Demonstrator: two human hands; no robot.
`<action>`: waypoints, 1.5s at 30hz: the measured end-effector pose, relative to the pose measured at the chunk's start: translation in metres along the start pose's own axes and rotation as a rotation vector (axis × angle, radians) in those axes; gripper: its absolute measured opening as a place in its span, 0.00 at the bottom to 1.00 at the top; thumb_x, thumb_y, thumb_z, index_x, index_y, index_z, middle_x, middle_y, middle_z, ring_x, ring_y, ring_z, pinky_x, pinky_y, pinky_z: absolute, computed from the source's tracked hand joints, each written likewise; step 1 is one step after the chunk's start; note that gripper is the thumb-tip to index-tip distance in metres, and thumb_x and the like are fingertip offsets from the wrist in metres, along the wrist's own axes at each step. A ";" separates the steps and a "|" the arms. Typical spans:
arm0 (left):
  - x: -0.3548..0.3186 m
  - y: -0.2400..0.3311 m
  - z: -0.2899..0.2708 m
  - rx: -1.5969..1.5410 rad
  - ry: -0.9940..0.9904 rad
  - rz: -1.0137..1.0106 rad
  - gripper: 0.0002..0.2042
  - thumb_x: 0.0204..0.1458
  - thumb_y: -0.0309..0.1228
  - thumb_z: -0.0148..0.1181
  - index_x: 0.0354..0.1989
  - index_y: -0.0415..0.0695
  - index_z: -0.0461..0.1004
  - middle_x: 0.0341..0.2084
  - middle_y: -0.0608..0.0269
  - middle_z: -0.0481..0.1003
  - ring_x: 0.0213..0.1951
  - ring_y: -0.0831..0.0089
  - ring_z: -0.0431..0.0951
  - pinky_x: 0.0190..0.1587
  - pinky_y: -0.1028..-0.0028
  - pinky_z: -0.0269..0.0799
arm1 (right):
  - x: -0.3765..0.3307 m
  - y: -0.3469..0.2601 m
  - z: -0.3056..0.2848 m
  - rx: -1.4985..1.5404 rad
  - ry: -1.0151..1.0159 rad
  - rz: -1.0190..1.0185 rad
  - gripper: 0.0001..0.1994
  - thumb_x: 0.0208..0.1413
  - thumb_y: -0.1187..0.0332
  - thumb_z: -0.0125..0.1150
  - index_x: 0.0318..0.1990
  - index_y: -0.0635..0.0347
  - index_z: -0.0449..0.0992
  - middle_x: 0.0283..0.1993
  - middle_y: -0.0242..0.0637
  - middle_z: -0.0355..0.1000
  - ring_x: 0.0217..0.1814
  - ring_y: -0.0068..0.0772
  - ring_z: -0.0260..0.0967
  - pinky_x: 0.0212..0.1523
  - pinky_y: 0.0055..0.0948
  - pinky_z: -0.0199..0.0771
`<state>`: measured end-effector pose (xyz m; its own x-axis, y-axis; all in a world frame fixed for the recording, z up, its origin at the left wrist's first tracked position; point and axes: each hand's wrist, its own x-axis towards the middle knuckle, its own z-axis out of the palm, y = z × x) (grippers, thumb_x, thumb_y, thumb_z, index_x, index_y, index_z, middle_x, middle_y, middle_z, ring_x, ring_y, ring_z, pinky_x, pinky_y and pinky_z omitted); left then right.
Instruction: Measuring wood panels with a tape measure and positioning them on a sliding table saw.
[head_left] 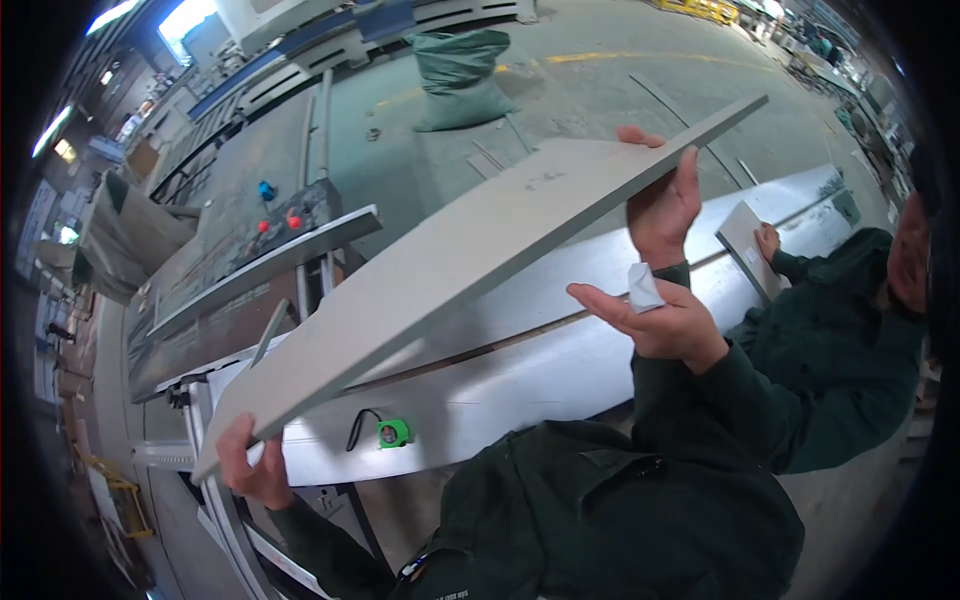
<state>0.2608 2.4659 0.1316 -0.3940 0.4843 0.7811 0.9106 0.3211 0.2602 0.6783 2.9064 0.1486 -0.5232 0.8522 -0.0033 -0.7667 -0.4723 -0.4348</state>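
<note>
A long grey board (440, 250), broad in the middle and narrow at its right end, is held up at a slant across my front. My left hand (255, 462) grips its lower left end, thumb on the near edge. Toward the upper right end, my right hand (664, 205) is closed around it, fingertips over the far side. A co-worker's open hand (672, 325) reaches across my right forearm, a crumpled white piece (643, 288), perhaps paper, lying in its palm. That person's other hand (767, 242) holds a smaller grey panel (745, 240) at the right.
Below the board lies a pale metal machine table (470, 420) with a long slot; a green tape measure (393, 432) rests on it. A metal fence (260, 270) and red knobs (293, 222) are at left. A green sack (462, 85) stands on the floor beyond.
</note>
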 end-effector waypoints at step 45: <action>-0.191 -0.054 0.038 0.347 0.117 -0.708 0.05 0.44 0.27 0.67 0.29 0.47 0.77 0.30 0.62 0.78 0.42 0.55 0.77 0.48 0.54 0.67 | -0.016 0.128 -0.129 -0.696 0.287 0.538 0.29 0.77 0.48 0.45 0.68 0.66 0.69 0.66 0.46 0.75 0.66 0.47 0.74 0.68 0.46 0.75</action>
<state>0.2816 2.3869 -0.0528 -0.8314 -0.0124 0.5556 0.3500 0.7649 0.5408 0.6362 2.8617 -0.0230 -0.5605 0.6244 -0.5441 -0.0026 -0.6582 -0.7528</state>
